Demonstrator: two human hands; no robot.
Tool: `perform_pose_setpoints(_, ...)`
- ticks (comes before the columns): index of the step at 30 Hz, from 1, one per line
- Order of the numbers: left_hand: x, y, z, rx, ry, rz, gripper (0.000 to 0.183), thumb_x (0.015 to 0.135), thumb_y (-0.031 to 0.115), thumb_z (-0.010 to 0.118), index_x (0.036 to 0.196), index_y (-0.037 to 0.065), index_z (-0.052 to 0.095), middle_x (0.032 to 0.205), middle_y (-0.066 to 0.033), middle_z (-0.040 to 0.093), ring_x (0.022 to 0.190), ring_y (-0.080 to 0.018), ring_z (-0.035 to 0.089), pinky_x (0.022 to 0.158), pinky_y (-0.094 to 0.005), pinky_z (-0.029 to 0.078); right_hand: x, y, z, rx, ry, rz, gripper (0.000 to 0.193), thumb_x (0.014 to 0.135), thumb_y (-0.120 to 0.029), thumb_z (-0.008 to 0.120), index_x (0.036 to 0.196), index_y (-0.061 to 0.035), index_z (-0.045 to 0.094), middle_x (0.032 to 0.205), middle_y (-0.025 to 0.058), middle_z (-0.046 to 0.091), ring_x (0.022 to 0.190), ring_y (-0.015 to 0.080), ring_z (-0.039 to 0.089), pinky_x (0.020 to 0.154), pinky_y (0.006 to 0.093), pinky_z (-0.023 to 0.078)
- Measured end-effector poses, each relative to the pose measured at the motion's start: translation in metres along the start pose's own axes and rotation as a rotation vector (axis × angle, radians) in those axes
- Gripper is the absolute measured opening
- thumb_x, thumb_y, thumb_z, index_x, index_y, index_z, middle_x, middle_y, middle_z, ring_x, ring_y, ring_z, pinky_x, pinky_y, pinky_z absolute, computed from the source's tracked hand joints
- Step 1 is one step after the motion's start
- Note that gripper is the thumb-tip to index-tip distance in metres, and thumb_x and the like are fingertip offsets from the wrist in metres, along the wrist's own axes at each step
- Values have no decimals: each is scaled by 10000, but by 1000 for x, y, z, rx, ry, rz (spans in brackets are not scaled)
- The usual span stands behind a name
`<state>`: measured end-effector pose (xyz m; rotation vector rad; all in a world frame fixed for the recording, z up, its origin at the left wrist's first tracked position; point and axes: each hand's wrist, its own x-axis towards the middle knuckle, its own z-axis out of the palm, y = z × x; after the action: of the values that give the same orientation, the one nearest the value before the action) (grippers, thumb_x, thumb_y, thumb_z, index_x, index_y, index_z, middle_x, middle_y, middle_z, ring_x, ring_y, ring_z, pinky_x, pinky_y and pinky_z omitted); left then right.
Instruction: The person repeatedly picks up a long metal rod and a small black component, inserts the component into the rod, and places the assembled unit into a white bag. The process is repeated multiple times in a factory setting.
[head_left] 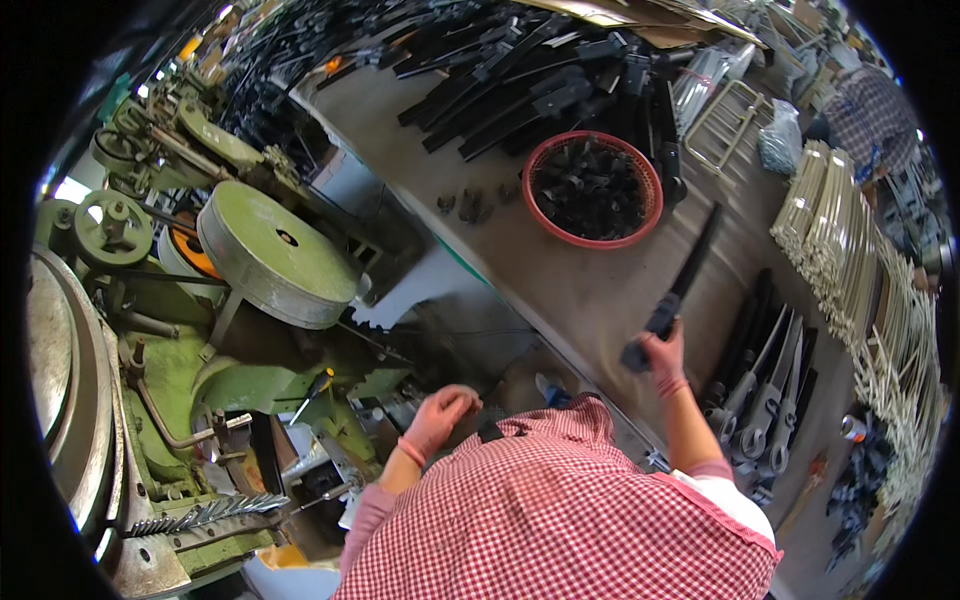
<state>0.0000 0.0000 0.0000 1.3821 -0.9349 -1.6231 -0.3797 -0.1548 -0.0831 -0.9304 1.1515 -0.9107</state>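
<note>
My right hand [663, 355], over the table's near edge, is closed round the thick end of a long black bar [685, 270]. The bar's thin end points away and slightly to the right. Left of it, my left hand [440, 418] hangs in front of my checked apron, between the green machine and the table. Its fingers are curled, and what they hold, if anything, is hidden. Beyond the bar, a red plastic basket [535, 215] on the table holds many small black parts [590, 185]. Several loose small dark parts [472, 207] lie left of the basket.
A green machine [290, 250] with a large flywheel fills the left side. Long black bars [500, 90] are piled at the table's far side. Right stand pale rod bundles [815, 215] and grey handled parts [765, 400]. Another person [870, 115] works at the far right.
</note>
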Motion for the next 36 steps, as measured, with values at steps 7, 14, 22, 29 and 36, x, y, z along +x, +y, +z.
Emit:
perform_pose_setpoints(7, 96, 91, 8, -698, 123, 191, 650, 908, 588, 596, 1324, 93, 531, 1155, -108, 666, 984, -215, 651, 915, -392, 527, -7, -62, 162, 181, -1066, 151, 895, 758, -184, 794, 1491, 0, 315, 1274, 107, 540, 1184, 212, 523, 1076, 373, 392)
perform_pose_setpoints(14, 47, 84, -52, -694, 692, 72, 330, 931, 427, 670, 886, 115, 573, 693, -60, 621, 550, -188, 613, 496, -332, 522, 254, -43, 256, -1075, -263, -284, 530, 882, -128, 527, 1378, 39, 443, 1142, 309, 631, 1093, 407, 613, 936, 447, 494)
perform_pose_setpoints(22, -12, 67, -45, -730, 761, 19, 302, 943, 326, 680, 993, 55, 559, 905, -168, 684, 692, -262, 669, 621, -381, 571, 343, 21, 284, -1173, 63, 40, 397, 989, -279, 460, 1366, -160, 419, 1453, 197, 457, 1296, 362, 514, 1029, 482, 459)
perform_pose_setpoints(29, -45, 70, -49, -815, 607, 96, 343, 952, 244, 673, 1146, 9, 516, 1090, -205, 678, 895, -289, 698, 757, -426, 604, 246, 55, 209, -1264, 72, -236, 367, 923, -177, 548, 1266, -49, 518, 1289, 179, 595, 1223, 306, 569, 1001, 441, 465)
perform_pose_setpoints(36, -39, 69, -44, -851, 285, -16, 301, 927, 231, 682, 1082, -14, 599, 997, -157, 702, 797, -261, 693, 702, -401, 584, 88, 27, 168, -307, -641, 105, 270, 967, -189, 624, 1152, 9, 617, 943, 42, 616, 794, 107, 595, 733, 272, 516)
